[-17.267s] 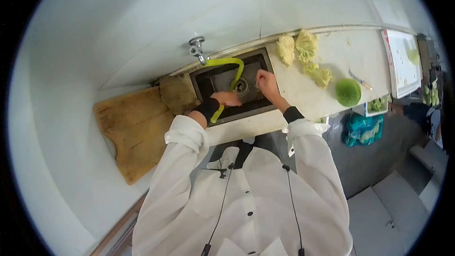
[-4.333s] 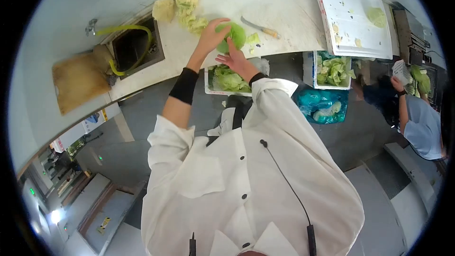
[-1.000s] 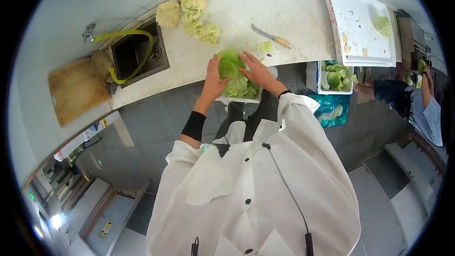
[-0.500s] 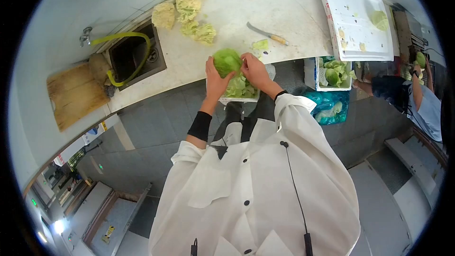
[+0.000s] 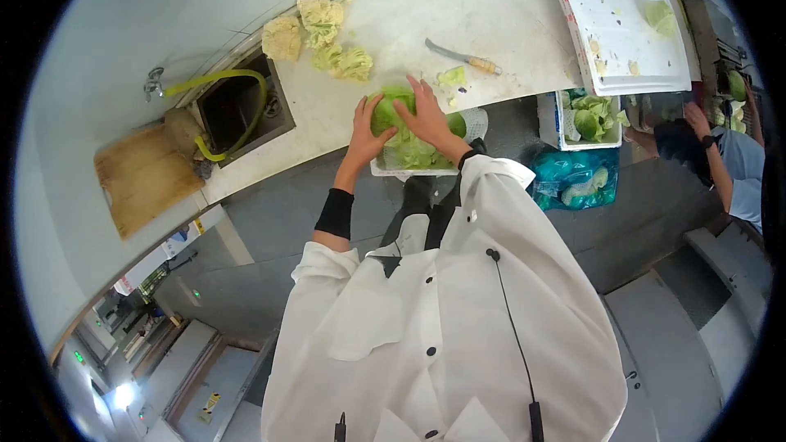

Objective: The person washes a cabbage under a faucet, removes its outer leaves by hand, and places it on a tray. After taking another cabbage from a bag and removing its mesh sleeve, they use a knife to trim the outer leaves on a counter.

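Note:
A green cabbage (image 5: 388, 108) is between my two hands at the counter's front edge. My left hand (image 5: 366, 133) is curved around its left side, with the fingertips on it. On the right side, my right hand (image 5: 427, 120) rests against the cabbage with its fingers spread. Just below the hands, a white box (image 5: 385, 169) at the counter's edge holds loose green leaves (image 5: 416, 154). On the counter behind lie a curved knife (image 5: 449, 52) with a wooden handle and a leaf scrap (image 5: 451, 76) near it.
Pale cauliflower-like pieces (image 5: 321, 20) lie at the back left, near a sink (image 5: 232, 110) with a yellow hose (image 5: 214, 75). A white tray (image 5: 626, 33) is at the right, above a box of cabbages (image 5: 591, 119) and a blue-green bag (image 5: 575, 180). A co-worker (image 5: 725, 168) is at far right.
My right hand has opened from a pinch and its fingers now spread over the cabbage. The cabbage sits a little lower. The co-worker's arm has moved, and the whole view has shifted slightly.

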Demonstrator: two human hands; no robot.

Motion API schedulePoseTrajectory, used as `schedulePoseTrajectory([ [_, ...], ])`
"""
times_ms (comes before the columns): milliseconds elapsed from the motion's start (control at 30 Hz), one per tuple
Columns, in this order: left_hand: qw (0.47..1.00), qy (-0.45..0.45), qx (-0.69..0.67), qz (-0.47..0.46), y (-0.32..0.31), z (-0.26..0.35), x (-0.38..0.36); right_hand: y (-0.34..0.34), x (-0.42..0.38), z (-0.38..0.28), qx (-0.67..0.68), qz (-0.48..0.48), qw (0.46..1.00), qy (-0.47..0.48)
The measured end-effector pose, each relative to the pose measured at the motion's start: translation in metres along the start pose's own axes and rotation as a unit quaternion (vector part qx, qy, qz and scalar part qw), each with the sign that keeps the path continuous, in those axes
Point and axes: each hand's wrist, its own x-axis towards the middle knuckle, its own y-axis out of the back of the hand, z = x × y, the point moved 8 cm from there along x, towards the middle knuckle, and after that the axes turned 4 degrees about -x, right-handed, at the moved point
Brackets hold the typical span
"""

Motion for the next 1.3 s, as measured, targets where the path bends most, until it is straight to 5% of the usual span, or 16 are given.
schedulePoseTrajectory([
  [33, 1.000, -0.003, -0.018, -0.010, 0.003, 0.003, 0.000, -0.001, 0.005, 0.001, 0.003, 0.001, 1.000, -0.002],
  [100, 0.999, 0.001, -0.031, -0.019, 0.010, 0.004, 0.001, -0.026, 0.007, 0.022, 0.070, -0.182, 0.976, -0.101],
  [267, 0.999, 0.015, -0.028, 0.016, 0.026, -0.001, -0.005, -0.033, -0.003, 0.068, 0.106, -0.131, 0.972, -0.161],
  [467, 0.987, 0.025, -0.009, 0.162, 0.038, -0.015, -0.009, -0.044, -0.058, 0.068, 0.203, -0.062, 0.947, -0.239],
  [533, 0.957, 0.124, -0.072, 0.253, 0.040, -0.034, -0.013, -0.051, -0.072, 0.061, 0.225, -0.032, 0.947, -0.227],
  [633, 0.970, 0.133, 0.045, 0.197, 0.039, -0.008, -0.012, -0.059, -0.086, 0.055, 0.213, -0.007, 0.962, -0.171],
  [833, 0.980, 0.108, -0.023, 0.165, 0.047, -0.010, 0.006, -0.049, -0.151, 0.132, 0.107, -0.056, 0.923, -0.365],
  [933, 0.993, -0.007, 0.075, 0.096, 0.034, 0.011, 0.006, -0.048, -0.153, 0.127, 0.230, -0.126, 0.915, -0.307],
  [1000, 0.985, -0.056, 0.141, 0.083, 0.026, 0.025, 0.001, -0.048, -0.138, 0.098, 0.103, -0.123, 0.987, 0.018],
  [1133, 0.961, -0.082, 0.262, 0.040, 0.013, 0.041, -0.004, 0.005, -0.079, 0.052, 0.185, -0.172, 0.959, -0.130],
  [1200, 0.961, -0.081, 0.261, 0.045, 0.016, 0.044, -0.008, 0.040, -0.040, 0.001, 0.162, -0.079, 0.982, 0.052],
  [1300, 0.967, -0.083, 0.237, 0.037, 0.019, 0.044, -0.007, 0.032, -0.007, -0.031, 0.094, -0.137, 0.980, 0.110],
])
